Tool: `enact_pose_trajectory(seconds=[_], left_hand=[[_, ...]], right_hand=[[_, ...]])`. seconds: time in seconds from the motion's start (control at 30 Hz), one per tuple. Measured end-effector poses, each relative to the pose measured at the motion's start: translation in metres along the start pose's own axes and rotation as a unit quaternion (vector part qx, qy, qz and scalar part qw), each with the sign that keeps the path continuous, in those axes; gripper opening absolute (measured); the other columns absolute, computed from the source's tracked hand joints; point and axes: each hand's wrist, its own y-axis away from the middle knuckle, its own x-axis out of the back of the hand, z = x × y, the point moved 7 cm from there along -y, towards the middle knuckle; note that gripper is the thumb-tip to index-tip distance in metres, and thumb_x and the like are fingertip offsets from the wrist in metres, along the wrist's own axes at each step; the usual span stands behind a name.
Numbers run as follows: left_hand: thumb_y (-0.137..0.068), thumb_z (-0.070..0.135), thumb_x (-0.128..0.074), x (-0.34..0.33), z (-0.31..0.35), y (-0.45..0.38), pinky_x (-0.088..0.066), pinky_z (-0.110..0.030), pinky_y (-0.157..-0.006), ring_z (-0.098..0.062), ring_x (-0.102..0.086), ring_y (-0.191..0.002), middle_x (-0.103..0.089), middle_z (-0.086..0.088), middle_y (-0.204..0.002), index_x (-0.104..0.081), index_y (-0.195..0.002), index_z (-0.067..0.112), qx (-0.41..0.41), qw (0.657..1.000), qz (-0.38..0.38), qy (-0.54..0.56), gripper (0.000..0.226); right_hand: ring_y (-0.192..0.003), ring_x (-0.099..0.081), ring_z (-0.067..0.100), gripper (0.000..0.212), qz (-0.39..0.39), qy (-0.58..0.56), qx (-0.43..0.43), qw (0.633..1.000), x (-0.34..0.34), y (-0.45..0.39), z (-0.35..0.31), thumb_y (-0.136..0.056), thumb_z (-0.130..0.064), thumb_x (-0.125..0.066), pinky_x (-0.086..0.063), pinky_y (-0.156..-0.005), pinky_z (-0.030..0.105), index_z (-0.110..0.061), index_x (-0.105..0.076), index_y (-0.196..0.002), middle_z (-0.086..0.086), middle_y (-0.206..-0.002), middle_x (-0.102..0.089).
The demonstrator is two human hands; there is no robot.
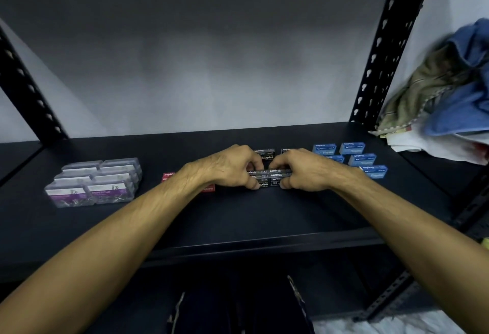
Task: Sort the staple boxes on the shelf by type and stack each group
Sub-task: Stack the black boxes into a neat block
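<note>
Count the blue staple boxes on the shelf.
5 in view, all at the right: two at the back, two in the middle, one nearest. The right hand half covers one and may hide others.

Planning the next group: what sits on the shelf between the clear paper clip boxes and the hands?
In the head view, red staple boxes lie between the paper clip boxes and the left hand, partly hidden under the wrist.

Black metal shelving (pixel 381 50) (grey wall (pixel 211 42))
</note>
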Motion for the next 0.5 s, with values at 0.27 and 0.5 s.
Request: enact_pose_trajectory(seconds=[0.27, 0.5], left_hand=[[-0.090, 0.042, -0.066, 0.051, -0.013, 0.003, -0.046, -0.020, -0.059, -0.004, -0.063, -0.056, -0.070, 0.008, -0.082, -0.073, -0.095, 0.023, 0.028, 0.986, 0.114, 0.114, 0.021], [-0.098, 0.029, -0.057, 0.040, -0.015, -0.031, -0.043, -0.014, -0.049, -0.012, -0.064, -0.055, -0.070, 0.004, -0.101, -0.068, -0.113, 0.017, 0.031, 0.989, 0.107, 0.102, 0.022]], right_hand=[[-0.106, -0.060, 0.011, 0.043, 0.101, -0.070, -0.048, 0.991, 0.043, 0.004, 0.025, -0.088, -0.041, -0.065, -0.046, -0.094, 0.029, -0.028, -0.060, -0.130, -0.005, -0.123, -0.065], [-0.132, -0.049, 0.023, 0.043, 0.116, -0.013, -0.087, 0.989, 0.042, -0.020, 0.041, -0.098, -0.017, -0.049, -0.037, -0.107, 0.029, -0.014, -0.052, -0.141, 0.007, -0.144, -0.054]])
